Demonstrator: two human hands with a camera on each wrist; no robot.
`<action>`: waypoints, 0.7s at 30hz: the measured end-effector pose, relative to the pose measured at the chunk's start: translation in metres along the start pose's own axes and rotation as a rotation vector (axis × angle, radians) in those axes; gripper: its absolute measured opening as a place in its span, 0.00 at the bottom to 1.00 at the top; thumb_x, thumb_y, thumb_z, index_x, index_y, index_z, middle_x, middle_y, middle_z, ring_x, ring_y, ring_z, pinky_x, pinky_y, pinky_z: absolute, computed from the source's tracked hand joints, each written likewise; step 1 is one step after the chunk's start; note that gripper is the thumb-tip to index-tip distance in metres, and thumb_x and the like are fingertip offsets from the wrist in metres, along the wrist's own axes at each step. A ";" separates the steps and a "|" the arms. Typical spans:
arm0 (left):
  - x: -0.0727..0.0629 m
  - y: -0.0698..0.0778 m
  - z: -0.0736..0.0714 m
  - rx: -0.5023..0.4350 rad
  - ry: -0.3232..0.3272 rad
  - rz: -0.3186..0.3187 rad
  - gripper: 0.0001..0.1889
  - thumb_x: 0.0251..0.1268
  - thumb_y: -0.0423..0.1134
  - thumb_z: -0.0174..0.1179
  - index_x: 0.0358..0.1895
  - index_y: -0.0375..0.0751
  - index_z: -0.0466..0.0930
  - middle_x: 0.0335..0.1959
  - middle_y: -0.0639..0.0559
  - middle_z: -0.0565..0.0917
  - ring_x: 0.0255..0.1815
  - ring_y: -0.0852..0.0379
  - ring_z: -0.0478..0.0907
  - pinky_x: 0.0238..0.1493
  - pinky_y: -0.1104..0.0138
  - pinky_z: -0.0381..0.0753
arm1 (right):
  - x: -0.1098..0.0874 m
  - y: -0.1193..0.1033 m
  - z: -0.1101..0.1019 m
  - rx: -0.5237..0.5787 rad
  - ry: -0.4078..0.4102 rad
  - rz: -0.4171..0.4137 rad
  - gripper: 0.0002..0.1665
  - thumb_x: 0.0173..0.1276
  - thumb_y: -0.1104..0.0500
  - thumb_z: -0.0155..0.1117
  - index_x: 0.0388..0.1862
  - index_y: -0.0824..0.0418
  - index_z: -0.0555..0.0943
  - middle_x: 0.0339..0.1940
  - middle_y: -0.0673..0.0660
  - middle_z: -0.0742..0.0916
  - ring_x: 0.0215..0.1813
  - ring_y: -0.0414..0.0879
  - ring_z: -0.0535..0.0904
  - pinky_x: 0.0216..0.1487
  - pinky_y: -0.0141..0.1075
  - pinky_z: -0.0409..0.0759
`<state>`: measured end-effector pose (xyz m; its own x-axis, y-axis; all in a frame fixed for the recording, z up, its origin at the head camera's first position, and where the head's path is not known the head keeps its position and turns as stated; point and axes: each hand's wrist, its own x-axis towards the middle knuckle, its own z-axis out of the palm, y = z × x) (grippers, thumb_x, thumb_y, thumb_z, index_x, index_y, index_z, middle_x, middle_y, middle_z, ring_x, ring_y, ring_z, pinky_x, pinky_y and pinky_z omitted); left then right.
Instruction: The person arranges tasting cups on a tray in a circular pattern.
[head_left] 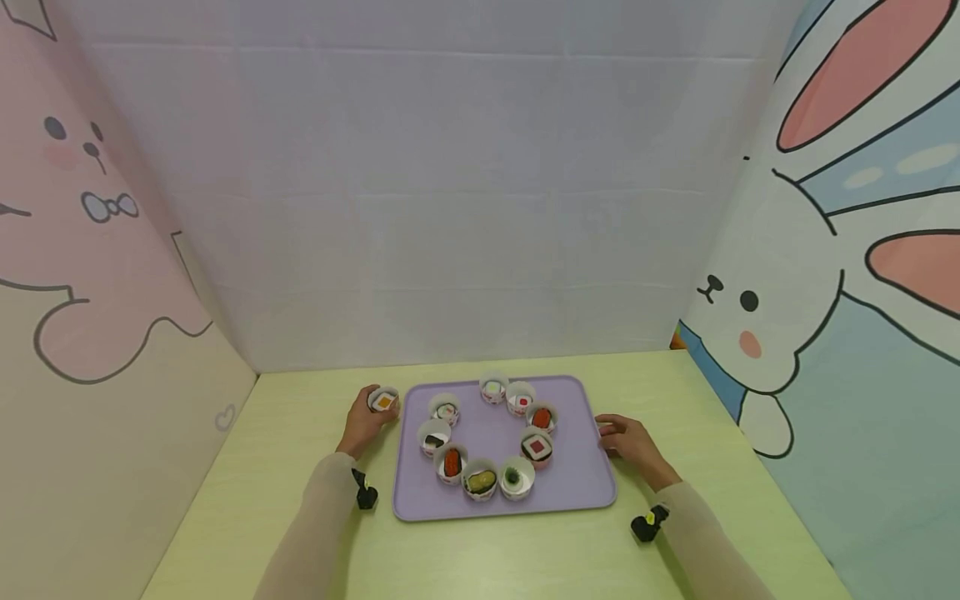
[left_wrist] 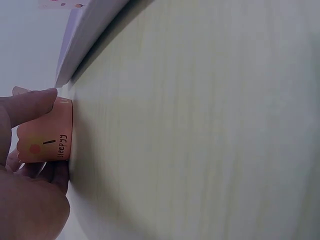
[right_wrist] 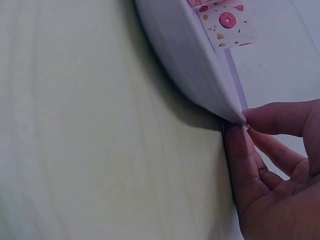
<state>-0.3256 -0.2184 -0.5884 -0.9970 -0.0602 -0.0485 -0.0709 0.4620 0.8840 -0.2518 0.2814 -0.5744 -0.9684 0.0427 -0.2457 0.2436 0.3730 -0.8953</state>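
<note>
Left of the tray, my left hand (head_left: pixel 365 423) grips a paper baking cup (head_left: pixel 383 399) that has a white piece with an orange top inside. In the left wrist view this cup (left_wrist: pixel 47 130) is orange and printed "sleepyy"; thumb and fingers lie around its side, and its base is at the table surface. My right hand (head_left: pixel 628 439) pinches the right rim of the lilac tray (head_left: pixel 577 492). The right wrist view shows the thumb over the tray's rim (right_wrist: pixel 215 95) and a finger under it. Several paper cups with sushi-like pieces form a ring on the tray.
On the tray, a cup with a green-topped piece (head_left: pixel 517 477) stands at the front, and a cup with a red piece (head_left: pixel 451 463) is at the left. The pale yellow table (head_left: pixel 495 558) meets a white back wall (head_left: pixel 450 208). Printed side walls flank it.
</note>
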 end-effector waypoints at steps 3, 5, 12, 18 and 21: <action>0.001 -0.001 0.000 0.013 0.009 -0.001 0.37 0.63 0.33 0.64 0.73 0.35 0.57 0.65 0.31 0.70 0.62 0.37 0.71 0.59 0.49 0.73 | 0.002 0.004 0.000 -0.011 0.008 0.001 0.30 0.62 0.69 0.61 0.65 0.68 0.74 0.51 0.67 0.82 0.41 0.46 0.81 0.40 0.36 0.82; 0.001 -0.001 0.000 0.021 0.018 0.005 0.36 0.62 0.32 0.65 0.72 0.34 0.58 0.64 0.31 0.71 0.62 0.37 0.71 0.60 0.48 0.72 | 0.002 0.004 0.000 -0.014 0.003 -0.010 0.30 0.63 0.70 0.61 0.65 0.69 0.73 0.51 0.68 0.82 0.42 0.46 0.81 0.40 0.36 0.82; -0.001 0.000 0.000 0.021 0.041 0.024 0.33 0.61 0.33 0.66 0.68 0.32 0.62 0.64 0.31 0.72 0.62 0.37 0.72 0.61 0.47 0.73 | 0.000 0.004 0.000 0.007 0.000 -0.032 0.30 0.62 0.72 0.62 0.65 0.70 0.73 0.49 0.68 0.83 0.41 0.46 0.81 0.39 0.35 0.82; -0.003 -0.001 0.000 0.033 0.049 0.027 0.32 0.62 0.35 0.66 0.67 0.33 0.64 0.63 0.33 0.74 0.60 0.38 0.73 0.58 0.50 0.74 | 0.000 0.004 0.000 0.018 -0.002 -0.037 0.30 0.61 0.73 0.62 0.65 0.71 0.73 0.47 0.68 0.83 0.40 0.46 0.81 0.39 0.36 0.83; -0.004 0.000 -0.001 0.041 0.059 0.034 0.32 0.61 0.36 0.67 0.67 0.33 0.65 0.62 0.33 0.75 0.60 0.39 0.74 0.58 0.51 0.74 | 0.000 0.002 0.000 0.020 0.000 -0.039 0.30 0.61 0.73 0.62 0.64 0.72 0.73 0.46 0.67 0.83 0.40 0.46 0.81 0.38 0.36 0.82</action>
<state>-0.3219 -0.2194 -0.5878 -0.9954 -0.0951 0.0091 -0.0399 0.5008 0.8647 -0.2511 0.2822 -0.5766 -0.9771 0.0288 -0.2107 0.2070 0.3557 -0.9114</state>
